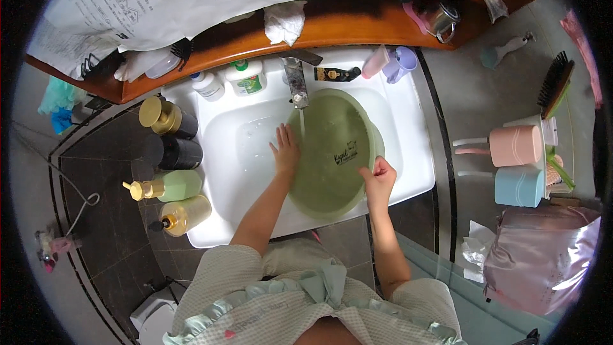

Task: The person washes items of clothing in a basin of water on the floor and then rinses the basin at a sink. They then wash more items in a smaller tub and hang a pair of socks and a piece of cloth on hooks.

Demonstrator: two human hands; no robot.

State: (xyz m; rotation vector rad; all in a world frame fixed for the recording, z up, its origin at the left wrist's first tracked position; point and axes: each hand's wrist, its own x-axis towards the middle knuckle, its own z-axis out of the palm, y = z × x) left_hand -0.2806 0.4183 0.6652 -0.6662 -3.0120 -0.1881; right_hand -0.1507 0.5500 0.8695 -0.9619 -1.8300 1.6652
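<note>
A green plastic washbasin [332, 185] is tilted in the white sink [233, 182], under the metal faucet [296, 83]. A thin stream of water runs from the faucet at the basin's upper left edge. My left hand [286, 152] lies along the basin's left side, fingers stretched out and touching or very near its wall. On the opposite side my right hand [379, 182] grips the rim, thumb on the inner face and fingers bent behind it. Part of the right fingers is hidden by the rim.
Several pump bottles [182, 185] line the sink's left side. White bottles [246, 78], a black tube [336, 75] and a purple cup [400, 64] stand along the back. On the right wall hang pink and blue cups [516, 145], above a shiny pink bag [543, 255].
</note>
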